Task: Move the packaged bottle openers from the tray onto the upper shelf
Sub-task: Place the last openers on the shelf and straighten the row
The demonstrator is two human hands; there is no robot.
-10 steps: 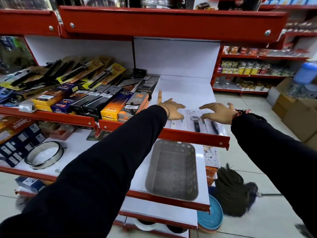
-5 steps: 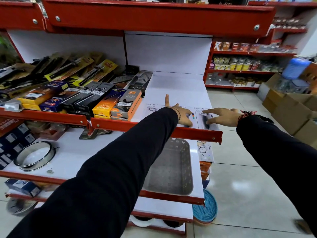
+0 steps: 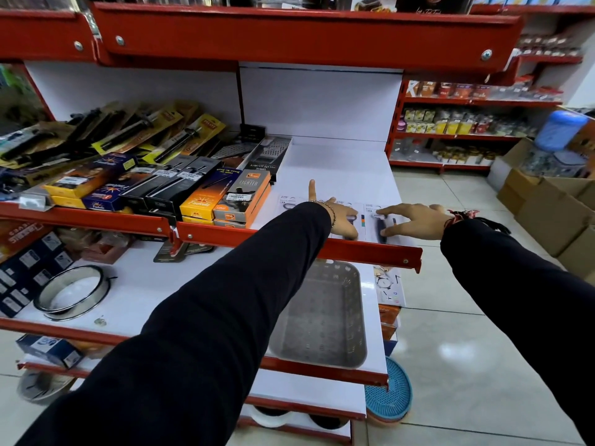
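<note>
Both hands slid nearer the shelf edge, left hand (image 3: 343, 218) and right hand (image 3: 415, 220) spread flat on packaged bottle openers (image 3: 381, 225)

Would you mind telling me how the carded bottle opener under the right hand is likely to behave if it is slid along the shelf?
The bottle opener pack lies flat, so it should slide, not roll or tip. Its thin white card probably flexes if lifted by an edge. The right hand presses it with spread fingers, suggesting it is light.

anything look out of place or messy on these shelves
Yes: a dark carded package pokes out crookedly under the red shelf lip, and another card overhangs the lower shelf's right edge beside the empty grey tray.
</note>
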